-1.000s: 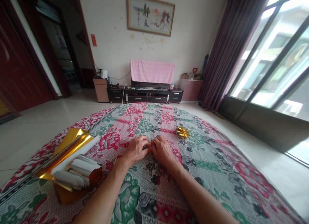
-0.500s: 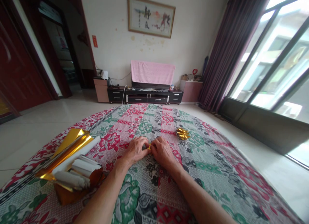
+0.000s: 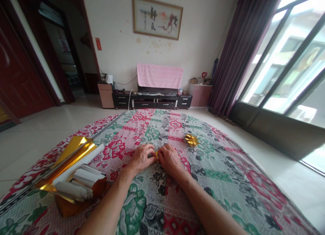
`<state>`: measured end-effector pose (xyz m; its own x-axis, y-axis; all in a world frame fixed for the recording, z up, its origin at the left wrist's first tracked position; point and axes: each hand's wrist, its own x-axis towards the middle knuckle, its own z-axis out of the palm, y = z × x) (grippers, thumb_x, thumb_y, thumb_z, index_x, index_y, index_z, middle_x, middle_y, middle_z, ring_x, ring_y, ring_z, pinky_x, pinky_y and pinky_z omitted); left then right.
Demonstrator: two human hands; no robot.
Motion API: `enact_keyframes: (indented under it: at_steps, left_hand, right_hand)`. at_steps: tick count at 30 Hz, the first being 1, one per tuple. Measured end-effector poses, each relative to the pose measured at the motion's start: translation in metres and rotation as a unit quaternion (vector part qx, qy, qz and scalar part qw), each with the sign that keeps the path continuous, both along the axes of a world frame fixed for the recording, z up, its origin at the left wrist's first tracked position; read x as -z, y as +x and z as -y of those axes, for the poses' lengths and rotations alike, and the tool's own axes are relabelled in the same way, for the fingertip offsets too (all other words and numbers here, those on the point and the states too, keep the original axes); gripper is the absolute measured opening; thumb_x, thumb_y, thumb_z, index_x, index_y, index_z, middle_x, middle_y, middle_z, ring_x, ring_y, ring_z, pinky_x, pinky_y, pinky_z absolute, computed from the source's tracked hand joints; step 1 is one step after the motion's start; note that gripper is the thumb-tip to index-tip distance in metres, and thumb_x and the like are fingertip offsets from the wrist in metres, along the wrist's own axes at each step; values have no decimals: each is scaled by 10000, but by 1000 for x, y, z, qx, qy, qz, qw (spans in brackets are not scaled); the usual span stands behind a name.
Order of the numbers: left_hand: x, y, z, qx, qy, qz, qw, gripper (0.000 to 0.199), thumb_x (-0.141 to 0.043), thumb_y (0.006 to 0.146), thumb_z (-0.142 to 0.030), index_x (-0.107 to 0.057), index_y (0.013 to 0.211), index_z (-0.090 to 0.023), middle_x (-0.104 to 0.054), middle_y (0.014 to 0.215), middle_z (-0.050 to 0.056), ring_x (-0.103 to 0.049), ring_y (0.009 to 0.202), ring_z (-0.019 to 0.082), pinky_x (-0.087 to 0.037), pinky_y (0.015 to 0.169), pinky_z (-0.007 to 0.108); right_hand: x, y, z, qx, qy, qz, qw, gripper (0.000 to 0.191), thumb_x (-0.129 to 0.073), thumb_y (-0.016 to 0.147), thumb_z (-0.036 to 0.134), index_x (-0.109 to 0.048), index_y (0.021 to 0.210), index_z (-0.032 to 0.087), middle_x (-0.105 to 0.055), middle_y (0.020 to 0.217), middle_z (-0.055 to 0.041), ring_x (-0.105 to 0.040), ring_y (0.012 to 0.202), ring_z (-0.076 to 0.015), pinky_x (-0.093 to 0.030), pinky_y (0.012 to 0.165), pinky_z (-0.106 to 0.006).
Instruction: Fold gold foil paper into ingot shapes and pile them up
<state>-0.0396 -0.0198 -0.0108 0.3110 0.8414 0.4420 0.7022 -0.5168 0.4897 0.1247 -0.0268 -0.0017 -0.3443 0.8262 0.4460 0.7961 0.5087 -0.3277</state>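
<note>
My left hand (image 3: 143,157) and my right hand (image 3: 169,158) meet at the middle of the flowered tablecloth (image 3: 157,201). Both are closed, fingertips pinched on a small piece of gold foil paper (image 3: 156,155) that shows between them. Most of that piece is hidden by my fingers, so its shape cannot be made out. Beyond my right hand lies a cluster of folded gold foil pieces (image 3: 191,140). Left of my left arm are gold foil sheets (image 3: 76,157), partly rolled, with white-backed folded strips (image 3: 87,177) beside them.
The cloth covers a rounded table whose far edge faces a low black TV cabinet (image 3: 144,104). A pink towel (image 3: 159,76) drapes over the screen there. Purple curtains (image 3: 242,55) and a large window (image 3: 284,59) are on the right, and a red door (image 3: 22,66) is on the left.
My hands stay in the same place, pinched on the gold piece, with only slight finger movement. The view has shifted a little.
</note>
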Motion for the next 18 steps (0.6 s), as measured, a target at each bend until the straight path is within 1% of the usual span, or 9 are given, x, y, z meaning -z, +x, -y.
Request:
enact_keyframes:
  at_steps: [4,9,14,18]
  left_hand:
    - [-1,0,-1,4,-3,-5,1000,72,-669,665,-290,-679,699,-227,-619,976,18,-550,903,175,-407,863,329]
    - [-3,0,0,-6,-13,-21,1000,72,-661,671,-302,-695,707,-249,-609,1012,15,-534,953,189,-403,882,337]
    - [-4,0,1,-11,-10,-27,1000,104,-650,682,-333,-698,731,-256,-596,1042,15,-515,988,191,-386,914,346]
    - [-4,-2,1,-11,-21,-27,999,97,-664,665,-322,-696,727,-254,-594,1049,15,-507,1001,193,-381,922,347]
  right_hand:
    - [-2,-1,1,-1,-6,-2,1000,169,-431,872,213,-583,809,177,-526,844,-46,-488,786,-138,-348,713,-234]
    - [-2,0,2,-9,0,-5,1000,165,-432,870,212,-581,810,176,-523,842,-45,-488,787,-137,-349,721,-237]
    - [0,2,2,-13,2,-13,1000,106,-483,841,218,-578,816,179,-521,848,-39,-491,796,-138,-350,730,-241]
    - [-2,3,2,-21,-8,-16,1000,74,-519,821,223,-578,810,180,-521,844,-35,-496,800,-139,-354,732,-240]
